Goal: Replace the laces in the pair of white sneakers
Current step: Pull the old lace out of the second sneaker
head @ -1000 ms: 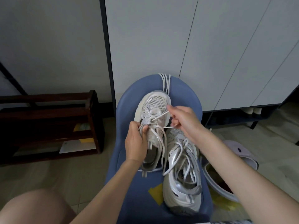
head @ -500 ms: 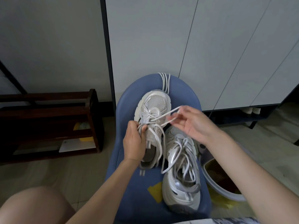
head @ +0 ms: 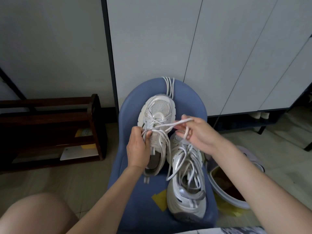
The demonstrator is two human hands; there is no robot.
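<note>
Blue chair [head: 130,115]: padded seat, carries both sneakers; a yellow paper scrap [head: 160,200] lies on it near the front.

Left sneaker [head: 156,130]: white and silver, toe pointing away, on the far half of the seat. Lace partly threaded through the lower eyelets.

Right sneaker [head: 185,179]: same make, just beside the first and nearer the viewer, its lace hanging loose over the opening.

Lace [head: 170,124]: white, runs taut from the left sneaker's eyelets across to the right hand, its end looping round the fingers.

Left hand [head: 137,149]: fingers curled, gripping the left sneaker's side and pinching lace strands at the eyelets.

Right hand [head: 199,134]: raised to the right of the left sneaker, thumb and fingers pinching the lace.

Spare laces [head: 168,86]: several white strands draped over the chair's far edge.

Wooden shoe rack [head: 50,125]: dark, on the floor to the left.

White bucket [head: 226,195]: on the floor to the right of the chair, partly hidden by the right forearm.

White cabinet doors [head: 202,48]: behind the chair.
</note>
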